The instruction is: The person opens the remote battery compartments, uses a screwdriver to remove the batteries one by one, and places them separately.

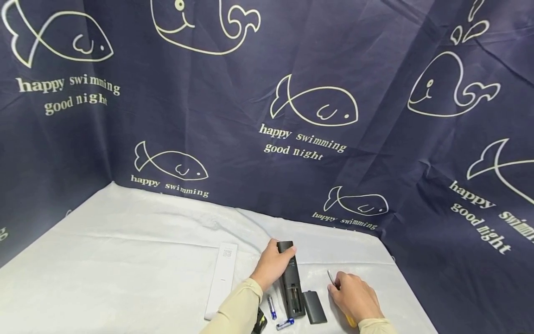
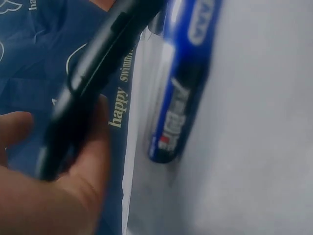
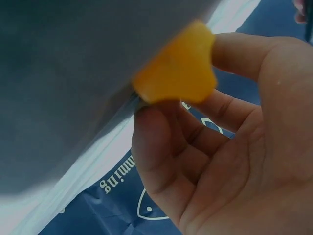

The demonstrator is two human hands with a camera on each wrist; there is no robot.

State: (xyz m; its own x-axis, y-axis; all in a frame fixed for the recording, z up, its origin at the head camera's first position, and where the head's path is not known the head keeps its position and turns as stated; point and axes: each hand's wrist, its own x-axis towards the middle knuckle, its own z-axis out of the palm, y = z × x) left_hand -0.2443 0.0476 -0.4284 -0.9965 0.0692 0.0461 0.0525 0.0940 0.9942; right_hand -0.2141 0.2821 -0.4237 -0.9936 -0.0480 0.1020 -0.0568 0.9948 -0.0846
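Note:
My left hand grips the upper end of a black remote control, its back turned up in the head view. At the remote's near end the battery compartment lies uncovered. Beside it on the right is the black battery cover. Two blue-and-silver batteries lie close by, one battery left of the remote and another battery at its near end; a AAA battery looms large in the left wrist view. Farther right, my right hand holds a screwdriver with a yellow handle, its metal shaft pointing away.
A long white box lies left of the left hand on the white cloth. Partly behind the left sleeve is a black and yellow-green object. Dark blue curtains with fish and whale prints enclose the table's back and sides.

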